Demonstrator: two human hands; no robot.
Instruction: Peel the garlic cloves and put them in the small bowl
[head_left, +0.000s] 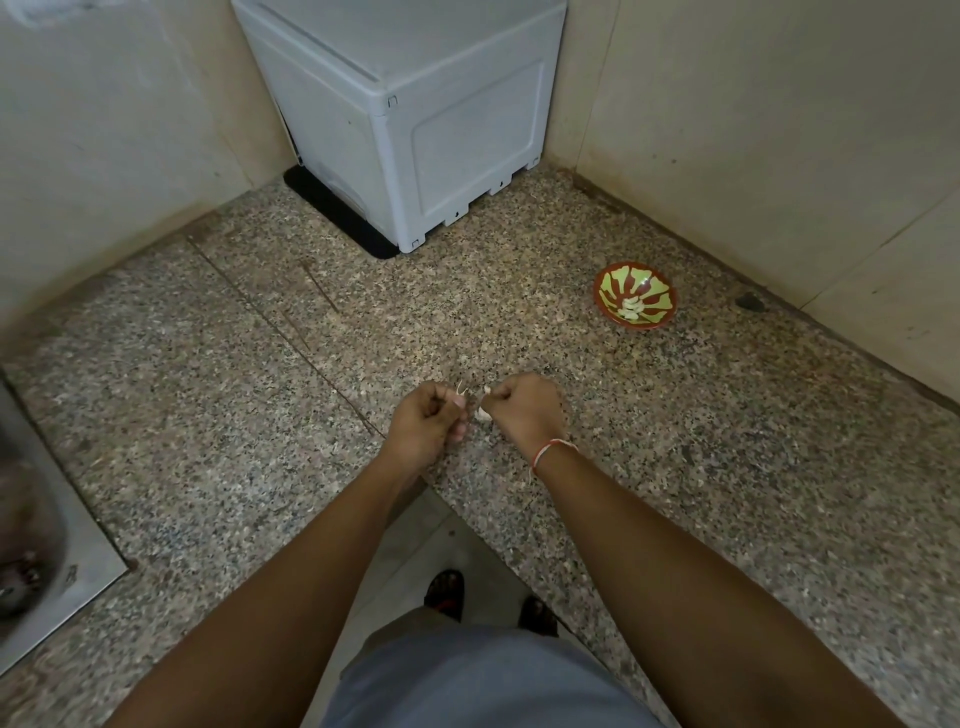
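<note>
Over the middle of the speckled granite counter my left hand and my right hand are close together with curled fingers. A thin strip of garlic skin is pinched in my left hand. My right hand holds a pale garlic clove, of which only small bits show past the fingers. To the right and farther back stands the small red and green bowl, with a few peeled cloves in its bottom.
A grey plastic box fills the back corner where the walls meet. A steel sink sits at the left edge. A small dark object lies by the right wall. The counter's front edge runs diagonally under my forearms.
</note>
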